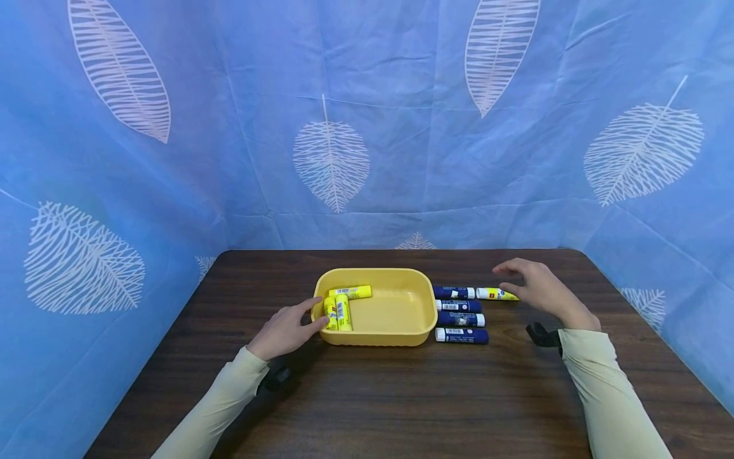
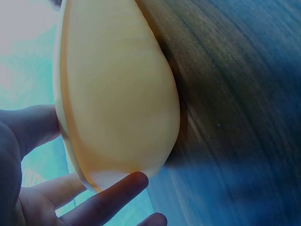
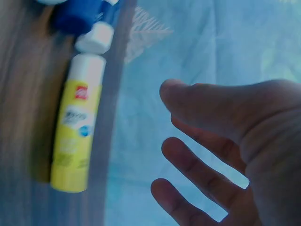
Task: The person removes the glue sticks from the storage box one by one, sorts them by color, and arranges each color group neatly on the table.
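My left hand [image 1: 287, 328] holds the left end of a yellow plastic basket [image 1: 401, 339], thumb and a finger over the rim. In the left wrist view another finger lies against the outer wall of the basket [image 2: 122, 94]. Inside the basket, at its left end, are three yellow glue sticks [image 1: 351, 292]. My right hand [image 1: 539, 287] hovers over a yellow glue stick with a white cap [image 1: 496, 294], fingers spread and loosely bent. A gap shows between the right hand [image 3: 211, 141] and that glue stick [image 3: 75, 127] in the right wrist view.
Several dark blue glue sticks with white caps [image 1: 463, 336] lie in a column close to the basket's right side. All of this is on a dark wooden table [image 1: 367, 408]. A blue cloth with white leaf prints [image 1: 390, 159] hangs behind and at both sides.
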{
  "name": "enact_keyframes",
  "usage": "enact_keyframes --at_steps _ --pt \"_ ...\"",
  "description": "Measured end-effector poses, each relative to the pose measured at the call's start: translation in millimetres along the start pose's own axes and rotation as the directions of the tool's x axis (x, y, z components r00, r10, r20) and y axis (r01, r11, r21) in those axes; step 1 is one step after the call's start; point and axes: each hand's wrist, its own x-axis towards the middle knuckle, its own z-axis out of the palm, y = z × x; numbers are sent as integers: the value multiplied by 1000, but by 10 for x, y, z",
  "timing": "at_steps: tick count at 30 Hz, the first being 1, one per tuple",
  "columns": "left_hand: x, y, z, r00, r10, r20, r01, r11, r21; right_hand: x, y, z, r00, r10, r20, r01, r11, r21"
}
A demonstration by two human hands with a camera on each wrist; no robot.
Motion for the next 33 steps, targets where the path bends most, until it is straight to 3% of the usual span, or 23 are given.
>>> enact_keyframes --at_steps 14,20,29,33 --pt "8 3 -4 1000 -6 5 6 1000 3 41 -728 -151 990 -137 -21 137 990 -15" --pt "3 10 -4 1000 -5 5 5 1000 -3 34 -897 -136 982 -190 -19 190 981 -28" --pt "13 2 5 1000 -15 6 15 1000 4 47 -1069 -45 973 -229 9 228 972 62" --pt "14 -7 5 1000 -21 6 21 1000 7 83 -1167 18 960 -279 23 276 957 91"
